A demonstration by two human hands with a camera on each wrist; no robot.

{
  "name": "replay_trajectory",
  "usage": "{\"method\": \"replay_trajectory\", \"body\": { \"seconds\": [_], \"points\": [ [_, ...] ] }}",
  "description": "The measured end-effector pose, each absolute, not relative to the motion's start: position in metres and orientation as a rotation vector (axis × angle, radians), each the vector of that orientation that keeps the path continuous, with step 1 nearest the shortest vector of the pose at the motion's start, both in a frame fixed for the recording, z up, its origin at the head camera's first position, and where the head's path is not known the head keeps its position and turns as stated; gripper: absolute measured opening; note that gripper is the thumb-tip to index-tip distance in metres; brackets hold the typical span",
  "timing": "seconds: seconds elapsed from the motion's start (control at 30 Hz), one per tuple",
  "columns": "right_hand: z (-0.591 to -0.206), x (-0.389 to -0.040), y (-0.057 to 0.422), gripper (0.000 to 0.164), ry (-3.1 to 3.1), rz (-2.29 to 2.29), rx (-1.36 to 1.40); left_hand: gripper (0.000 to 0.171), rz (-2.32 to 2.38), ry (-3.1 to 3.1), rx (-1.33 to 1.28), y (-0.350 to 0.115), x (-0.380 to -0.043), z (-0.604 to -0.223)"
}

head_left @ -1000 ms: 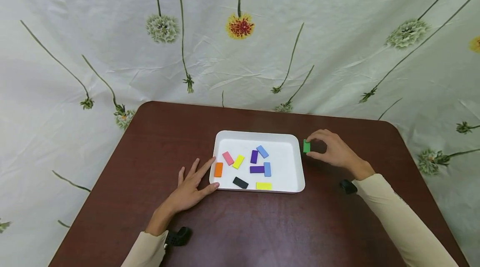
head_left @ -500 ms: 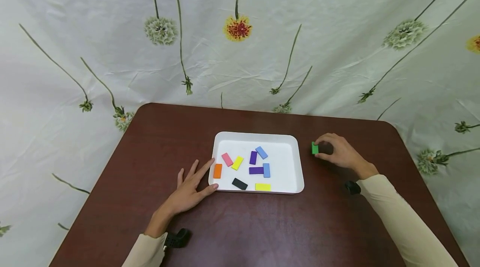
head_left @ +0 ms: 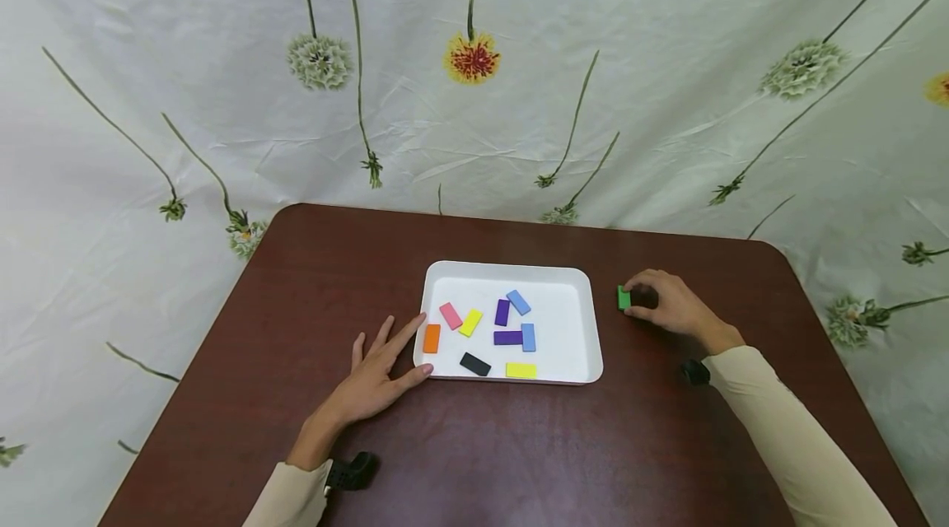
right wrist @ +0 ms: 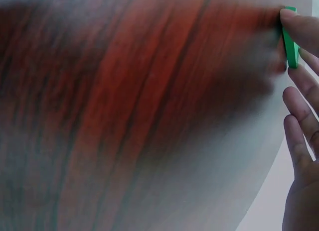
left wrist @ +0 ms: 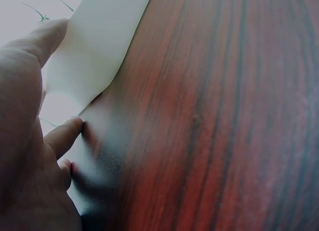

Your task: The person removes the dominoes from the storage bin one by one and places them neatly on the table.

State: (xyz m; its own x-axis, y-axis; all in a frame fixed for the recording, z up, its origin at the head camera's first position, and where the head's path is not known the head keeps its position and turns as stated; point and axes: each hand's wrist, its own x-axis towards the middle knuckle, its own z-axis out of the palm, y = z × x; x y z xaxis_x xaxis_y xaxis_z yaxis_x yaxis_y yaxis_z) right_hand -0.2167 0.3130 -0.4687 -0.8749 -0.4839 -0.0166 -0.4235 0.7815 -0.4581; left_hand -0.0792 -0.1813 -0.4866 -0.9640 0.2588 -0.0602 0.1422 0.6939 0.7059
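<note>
Now the right hand (head_left: 670,304) pinches the green block (head_left: 623,297) between fingers, farther from the tray (head_left: 561,329), thus separated; the left hand (head_left: 371,384), fingers straight, touches this tray.

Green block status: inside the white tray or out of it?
Out. The right hand pinches the green block to the right of the white tray; in the head view, brown table shows between block and tray.

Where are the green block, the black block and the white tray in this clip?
Green block (head_left: 624,299), head view: the middle of its visible face.
Black block (head_left: 475,364), head view: the middle of its top.
White tray (head_left: 566,329), head view: bare floor toward its right end.
</note>
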Motion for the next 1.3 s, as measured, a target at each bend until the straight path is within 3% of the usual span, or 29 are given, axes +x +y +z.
{"method": "replay_trajectory", "body": {
  "seconds": [1.3],
  "points": [
    [-0.459,-0.220,0.307,0.033,2.826,-0.787,-0.834,0.078,1.114,2.747,0.329,-0.181,-0.078,-0.485]
  ]
}}
